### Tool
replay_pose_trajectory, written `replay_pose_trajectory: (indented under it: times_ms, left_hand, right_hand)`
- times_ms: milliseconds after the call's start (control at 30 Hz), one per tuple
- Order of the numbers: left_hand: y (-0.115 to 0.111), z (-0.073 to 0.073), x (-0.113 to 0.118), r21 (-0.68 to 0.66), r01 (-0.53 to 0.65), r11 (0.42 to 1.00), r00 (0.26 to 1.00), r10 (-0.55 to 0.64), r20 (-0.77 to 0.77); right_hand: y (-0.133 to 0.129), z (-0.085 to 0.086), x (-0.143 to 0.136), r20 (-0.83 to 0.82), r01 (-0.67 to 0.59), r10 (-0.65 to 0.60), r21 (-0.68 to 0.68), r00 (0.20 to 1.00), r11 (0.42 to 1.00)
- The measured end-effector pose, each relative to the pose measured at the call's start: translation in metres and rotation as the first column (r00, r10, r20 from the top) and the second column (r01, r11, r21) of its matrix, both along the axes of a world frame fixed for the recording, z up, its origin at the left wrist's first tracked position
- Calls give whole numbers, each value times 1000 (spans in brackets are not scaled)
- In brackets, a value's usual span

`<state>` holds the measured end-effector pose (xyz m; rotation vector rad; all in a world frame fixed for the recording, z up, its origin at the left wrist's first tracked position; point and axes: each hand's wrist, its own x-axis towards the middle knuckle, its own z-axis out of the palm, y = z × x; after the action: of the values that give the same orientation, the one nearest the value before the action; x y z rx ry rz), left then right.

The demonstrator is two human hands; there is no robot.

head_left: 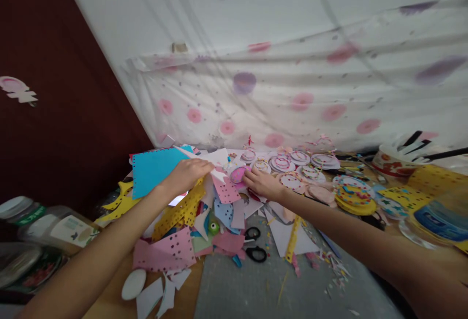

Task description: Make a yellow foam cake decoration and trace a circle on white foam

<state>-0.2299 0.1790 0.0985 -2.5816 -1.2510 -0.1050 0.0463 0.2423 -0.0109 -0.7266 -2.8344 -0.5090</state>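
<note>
Both arms reach forward over a pile of coloured paper scraps. My left hand (192,172) is closed on a white paper piece (219,175) beside the blue sheet (153,168) and above the yellow punched paper (181,214). My right hand (261,182) touches the right edge of a pink oval piece (238,175); its fingers are bent, and whether they grip it cannot be made out. A pink dotted scrap (226,190) lies between the hands. Black-handled scissors (256,244) rest below them, their blades hidden.
Round decorated paper discs (291,181) cover the back right. A white tub (393,160) of tools and a clear container (437,221) stand at the right. Jars (58,226) are at the left. A grey mat (237,289) with paper bits lies in front.
</note>
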Motion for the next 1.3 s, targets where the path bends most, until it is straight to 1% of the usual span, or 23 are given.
replay_pose_trajectory:
  times_ms: [167, 267, 300, 367, 433, 467, 567, 600, 667, 733, 767, 833, 867, 900, 933, 967, 1033, 1100, 1167, 1233, 1300]
  left_hand:
    - [-5, -14, 13, 98, 117, 988, 993, -114, -36]
    - [-4, -22, 16, 215, 172, 961, 985, -173, -14]
    - [-3, -23, 17, 260, 178, 949, 982, -188, 14]
    - [1, -27, 20, 314, 149, 938, 975, -193, 112]
    - [4, -30, 27, 313, 119, 942, 955, -196, 225]
    - [6, -32, 32, 311, 124, 942, 943, -209, 258]
    - [10, -36, 42, 341, 182, 922, 929, -275, 247]
    - [11, -37, 42, 355, 189, 916, 930, -284, 236]
    - [14, -38, 36, 377, 176, 910, 929, -280, 241]
    - [19, -39, 22, 378, 133, 916, 934, -244, 261]
    - [23, -39, 14, 362, 99, 927, 944, -203, 262]
    - [37, -40, 2, 268, -13, 963, 974, -48, 221]
    - [46, -40, -1, 198, -95, 976, 982, 59, 182]
    - [56, -40, 0, 125, -183, 975, 977, 166, 133]
    - [68, -40, 3, 78, -241, 967, 967, 232, 101]
    - [80, -39, 9, 46, -276, 960, 959, 271, 81]
    - [104, -39, 26, -5, -317, 949, 947, 317, 49]
    - [125, -40, 44, -66, -361, 930, 932, 362, 3]
    - [139, -42, 59, -117, -392, 913, 920, 390, -37]
    - [146, -46, 72, -141, -396, 907, 918, 392, -55]
    - [147, -51, 83, -135, -374, 918, 927, 371, -51]
  right_hand:
    - [9, 18, 14, 32, -81, 80, 20, 996, 996]
    - [11, 34, 31, 31, -104, 103, 28, 994, 994]
    - [12, 39, 37, 22, -99, 98, 32, 995, 995]
    - [12, 49, 47, -8, -73, 74, 41, 997, 996]
    - [11, 57, 54, -50, -38, 40, 46, 998, 998]
    - [9, 60, 56, -70, -22, 25, 46, 997, 999]
    - [4, 61, 61, -108, 15, -11, 38, 994, 999]
    - [2, 59, 63, -116, 26, -22, 31, 993, 999]
    - [-4, 53, 70, -128, 46, -45, 7, 991, 999]
    - [-11, 46, 81, -141, 53, -55, -21, 988, 998]
    - [-14, 43, 87, -158, 51, -55, -31, 986, 998]
    - [-16, 42, 101, -230, 56, -64, -42, 971, 998]
    - [-15, 43, 107, -290, 70, -80, -46, 954, 996]
    - [-12, 46, 113, -359, 95, -106, -49, 927, 994]
    - [-7, 51, 118, -427, 131, -141, -52, 893, 990]
    - [-1, 57, 123, -485, 173, -179, -56, 856, 983]
    - [16, 71, 129, -540, 274, -273, -81, 796, 958]
    - [36, 83, 130, -494, 381, -397, -138, 774, 914]
    - [58, 91, 124, -396, 452, -483, -175, 781, 875]
    - [80, 92, 112, -314, 474, -507, -180, 803, 862]
    - [102, 86, 96, -230, 489, -520, -182, 822, 853]
